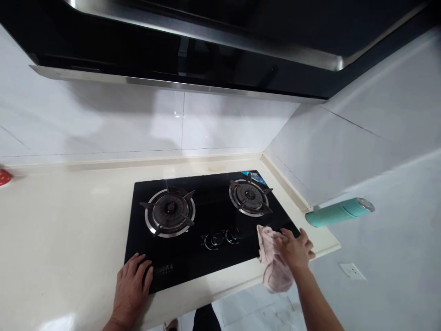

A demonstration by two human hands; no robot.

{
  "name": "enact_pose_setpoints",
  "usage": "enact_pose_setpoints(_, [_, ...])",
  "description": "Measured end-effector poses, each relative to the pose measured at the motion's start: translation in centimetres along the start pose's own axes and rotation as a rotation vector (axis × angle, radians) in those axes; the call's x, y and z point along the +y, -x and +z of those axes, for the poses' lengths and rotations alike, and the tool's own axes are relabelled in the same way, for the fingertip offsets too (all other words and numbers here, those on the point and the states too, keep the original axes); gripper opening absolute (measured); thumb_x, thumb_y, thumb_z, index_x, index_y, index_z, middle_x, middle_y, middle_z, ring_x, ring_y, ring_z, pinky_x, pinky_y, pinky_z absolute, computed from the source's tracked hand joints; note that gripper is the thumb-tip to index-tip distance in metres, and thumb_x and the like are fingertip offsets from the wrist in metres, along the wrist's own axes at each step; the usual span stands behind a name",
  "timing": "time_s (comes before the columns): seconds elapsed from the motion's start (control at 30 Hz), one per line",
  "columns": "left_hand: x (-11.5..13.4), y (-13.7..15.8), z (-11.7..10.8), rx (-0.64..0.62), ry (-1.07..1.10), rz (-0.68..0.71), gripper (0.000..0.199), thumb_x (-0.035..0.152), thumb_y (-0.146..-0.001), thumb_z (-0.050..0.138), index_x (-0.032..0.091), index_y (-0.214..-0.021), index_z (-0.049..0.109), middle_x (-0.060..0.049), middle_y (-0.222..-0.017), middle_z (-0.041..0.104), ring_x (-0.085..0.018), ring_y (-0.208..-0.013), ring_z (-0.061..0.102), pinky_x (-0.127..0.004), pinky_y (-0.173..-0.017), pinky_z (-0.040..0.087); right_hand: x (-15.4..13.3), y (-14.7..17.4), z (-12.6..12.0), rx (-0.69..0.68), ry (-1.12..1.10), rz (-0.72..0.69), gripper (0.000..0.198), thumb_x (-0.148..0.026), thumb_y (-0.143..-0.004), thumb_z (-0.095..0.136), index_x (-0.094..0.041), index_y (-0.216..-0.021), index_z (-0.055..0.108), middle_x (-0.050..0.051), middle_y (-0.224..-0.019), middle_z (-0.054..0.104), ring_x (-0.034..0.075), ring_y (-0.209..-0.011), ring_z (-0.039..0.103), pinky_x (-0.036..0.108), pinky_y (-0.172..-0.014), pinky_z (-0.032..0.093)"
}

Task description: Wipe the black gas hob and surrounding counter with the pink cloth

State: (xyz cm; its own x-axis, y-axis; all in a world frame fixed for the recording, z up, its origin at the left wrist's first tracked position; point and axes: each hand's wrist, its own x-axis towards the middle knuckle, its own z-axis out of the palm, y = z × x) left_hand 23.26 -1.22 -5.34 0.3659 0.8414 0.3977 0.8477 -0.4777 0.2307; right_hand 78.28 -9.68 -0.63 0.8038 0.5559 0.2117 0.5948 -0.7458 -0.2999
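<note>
A black glass gas stove (203, 207) with two burners is set into the pale countertop. My left hand (132, 282) rests at its front left corner, fingers stretched out over the glass and nothing held. At the front right, my right hand (295, 248) grips a pink cloth (268, 246) on its left side. Part of the cloth lies on the glass, and the rest hangs over the counter's front edge. Between the hands are two control knobs (217, 239). The left burner (170, 209) and the right burner (250, 195) carry dark pan supports.
A dark range hood (193, 55) spans the space above the stove. Close to the right wall, a turquoise cylinder (337, 212) stands on the counter (69, 230). A red object (4, 177) shows at the far left. A wall socket (352, 271) sits low on the right.
</note>
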Motion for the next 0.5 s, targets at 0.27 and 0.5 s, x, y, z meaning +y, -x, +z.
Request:
enact_pose_setpoints(0.27, [0.0,-0.2,0.1,0.015,-0.008,0.025,0.024,0.036,-0.097,0.051,0.022,-0.107,0.068,-0.009,-0.116,0.068,-0.030,-0.124,0.056,-0.044,-0.095,0.046,-3.1,2.5,3.5,-0.293,0.041,-0.354,0.032,-0.034,-0.090,0.055,-0.019,-0.115,0.068,0.018,-0.121,0.066,0.031,-0.121,0.057,0.042,-0.098,0.045])
enact_pose_setpoints(0.5, [0.3,-0.2,-0.1,0.024,-0.006,0.023,0.021,0.033,-0.096,0.054,0.022,-0.107,0.067,-0.009,-0.115,0.068,-0.030,-0.124,0.056,-0.043,-0.095,0.046,-5.6,0.2,3.6,-0.457,-0.121,-0.289,0.022,-0.025,-0.086,0.049,-0.019,-0.089,0.070,0.013,-0.092,0.072,0.027,-0.095,0.068,0.037,-0.089,0.049])
